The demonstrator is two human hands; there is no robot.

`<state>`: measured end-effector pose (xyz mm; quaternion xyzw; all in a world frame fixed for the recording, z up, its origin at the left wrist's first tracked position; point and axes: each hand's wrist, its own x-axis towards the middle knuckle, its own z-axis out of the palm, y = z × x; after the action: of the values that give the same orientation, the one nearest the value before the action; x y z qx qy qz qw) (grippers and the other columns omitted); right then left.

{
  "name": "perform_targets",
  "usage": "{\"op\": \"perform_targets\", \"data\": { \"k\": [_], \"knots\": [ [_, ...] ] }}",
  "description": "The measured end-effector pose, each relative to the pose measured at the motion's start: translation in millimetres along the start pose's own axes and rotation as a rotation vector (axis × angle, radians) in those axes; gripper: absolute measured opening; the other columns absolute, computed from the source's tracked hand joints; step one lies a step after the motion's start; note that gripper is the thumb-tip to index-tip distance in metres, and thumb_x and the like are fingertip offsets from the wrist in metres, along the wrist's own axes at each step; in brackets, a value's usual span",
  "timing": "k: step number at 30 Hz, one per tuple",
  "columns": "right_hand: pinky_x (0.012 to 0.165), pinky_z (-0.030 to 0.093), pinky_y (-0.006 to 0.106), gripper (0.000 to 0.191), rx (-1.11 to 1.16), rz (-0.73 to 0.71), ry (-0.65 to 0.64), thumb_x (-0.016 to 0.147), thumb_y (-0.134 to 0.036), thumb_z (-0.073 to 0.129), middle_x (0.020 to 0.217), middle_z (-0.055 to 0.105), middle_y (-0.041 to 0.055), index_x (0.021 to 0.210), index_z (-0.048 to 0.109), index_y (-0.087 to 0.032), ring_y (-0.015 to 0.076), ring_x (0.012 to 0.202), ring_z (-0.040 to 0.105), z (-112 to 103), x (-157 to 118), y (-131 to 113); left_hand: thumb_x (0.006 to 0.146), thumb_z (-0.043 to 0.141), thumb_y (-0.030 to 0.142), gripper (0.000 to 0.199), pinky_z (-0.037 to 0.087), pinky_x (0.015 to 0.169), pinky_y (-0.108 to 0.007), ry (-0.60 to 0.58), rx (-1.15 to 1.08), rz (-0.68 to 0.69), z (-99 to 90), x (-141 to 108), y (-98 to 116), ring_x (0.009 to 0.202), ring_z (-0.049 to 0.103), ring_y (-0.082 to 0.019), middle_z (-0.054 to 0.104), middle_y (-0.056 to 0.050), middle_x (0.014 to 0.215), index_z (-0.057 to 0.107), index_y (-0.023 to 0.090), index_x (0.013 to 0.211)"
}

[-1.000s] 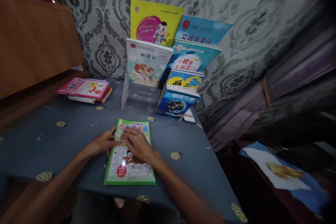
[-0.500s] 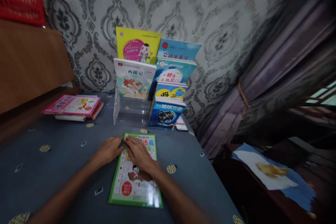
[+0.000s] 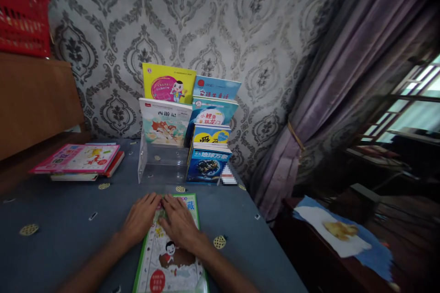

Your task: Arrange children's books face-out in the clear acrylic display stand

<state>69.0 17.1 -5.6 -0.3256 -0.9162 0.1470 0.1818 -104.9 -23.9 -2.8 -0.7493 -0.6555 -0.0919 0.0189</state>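
Note:
A green-bordered picture book [image 3: 182, 277] lies flat on the table in front of me, its lower edge cut off by the frame. My left hand [image 3: 141, 219] rests at the book's upper left edge with fingers stretched out. Across the upper part of the cover lies my right hand [image 3: 179, 223], fingers extended and flat, hiding some of the title. The fingertips of both hands nearly meet. Just beyond stands a clear acrylic book rack [image 3: 142, 160] holding several books, among them a yellow book [image 3: 151, 83], a white-topped storybook [image 3: 165, 123] and a blue earth book [image 3: 208, 167].
A small pile of books topped by a pink one [image 3: 75, 158] lies on the left of the table [image 3: 68, 233]. A wooden cabinet [image 3: 34, 100] with a red basket [image 3: 24, 18] stands at far left. To the right are a purple curtain [image 3: 275, 183] and a blue cloth [image 3: 374, 256].
My view has tilted up, so the book and rack sit lower. My left hand's fingers have straightened and spread along the book's edge; my right hand has flattened on the cover.

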Motion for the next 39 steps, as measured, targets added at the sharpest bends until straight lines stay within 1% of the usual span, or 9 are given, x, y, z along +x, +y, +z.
{"op": "perform_targets", "data": {
  "k": [4,9,12,18,23,26,29,35,39],
  "knots": [
    [0.127,0.028,0.05,0.057,0.003,0.081,-0.03,0.098,-0.035,0.057,0.156,0.05,0.018,0.148,0.054,-0.008,0.0295,0.15,0.042,-13,-9,10,0.089,0.04,0.001,0.055,0.051,0.103,-0.046,-0.057,0.031,-0.018,-8.2,-1,5,0.122,0.061,-0.029,0.066,-0.013,0.13,0.057,0.018,0.138],
    [0.126,0.029,0.055,0.054,-0.052,0.174,-0.005,0.097,-0.028,0.053,0.157,0.047,0.0179,0.149,0.054,-0.011,0.03,0.15,0.041,-28,-24,29,0.086,0.044,0.0,0.058,0.048,0.105,-0.047,-0.015,0.027,-0.04,-0.3,-1,4,0.123,0.061,-0.029,0.066,-0.012,0.132,0.057,0.02,0.139],
    [0.124,0.032,0.056,0.052,-0.057,0.209,0.027,0.097,-0.025,0.051,0.156,0.05,0.0172,0.147,0.056,-0.013,0.0306,0.148,0.045,-29,-30,37,0.086,0.042,0.0,0.059,0.048,0.106,-0.048,-0.055,0.019,-0.053,1.1,0,5,0.126,0.06,-0.029,0.064,-0.013,0.135,0.057,0.019,0.139],
    [0.121,0.038,0.055,0.049,-0.047,0.126,0.126,0.096,-0.026,0.053,0.15,0.056,0.018,0.143,0.06,-0.014,0.032,0.143,0.051,-20,-34,52,0.085,0.039,-0.002,0.056,0.048,0.107,-0.045,-0.083,-0.025,-0.048,-8.1,2,9,0.125,0.06,-0.027,0.065,-0.012,0.134,0.065,0.02,0.13],
    [0.119,0.043,0.055,0.045,-0.025,0.061,0.222,0.095,-0.022,0.056,0.146,0.062,0.0154,0.139,0.063,-0.018,0.0304,0.137,0.057,-9,-35,70,0.084,0.034,-0.005,0.057,0.044,0.112,-0.047,-0.083,-0.026,-0.027,-10.7,4,19,0.125,0.062,-0.027,0.066,-0.014,0.134,0.067,0.017,0.127],
    [0.118,0.043,0.055,0.049,0.016,0.045,0.244,0.092,-0.016,0.056,0.142,0.065,0.0131,0.14,0.062,-0.021,0.029,0.135,0.06,-6,-34,77,0.081,0.034,-0.007,0.062,0.046,0.111,-0.046,-0.069,-0.007,-0.029,-5.4,9,22,0.125,0.063,-0.027,0.067,-0.015,0.134,0.066,0.016,0.129],
    [0.119,0.042,0.055,0.054,0.07,0.074,0.244,0.092,-0.012,0.051,0.141,0.065,0.0133,0.145,0.058,-0.02,0.029,0.133,0.06,-8,-33,79,0.081,0.038,-0.005,0.063,0.046,0.112,-0.047,-0.045,0.011,0.021,5.0,15,23,0.127,0.062,-0.027,0.065,-0.014,0.139,0.063,0.019,0.134],
    [0.116,0.045,0.049,0.07,0.157,0.078,0.225,0.086,0.001,0.041,0.14,0.066,0.0119,0.151,0.051,-0.022,0.0257,0.129,0.062,-11,-30,83,0.097,0.039,0.007,0.049,0.048,0.111,-0.05,0.059,-0.04,0.165,29.0,29,32,0.126,0.064,-0.027,0.066,-0.011,0.139,0.062,0.023,0.137],
    [0.113,0.047,0.045,0.075,0.178,0.099,0.225,0.084,0.003,0.041,0.138,0.068,0.0099,0.155,0.046,-0.023,0.0244,0.129,0.062,-11,-28,88,0.103,0.042,0.019,0.042,0.046,0.113,-0.051,0.135,-0.1,0.268,32.3,28,47,0.131,0.061,-0.027,0.066,-0.01,0.14,0.061,0.026,0.139]
  ]
}}
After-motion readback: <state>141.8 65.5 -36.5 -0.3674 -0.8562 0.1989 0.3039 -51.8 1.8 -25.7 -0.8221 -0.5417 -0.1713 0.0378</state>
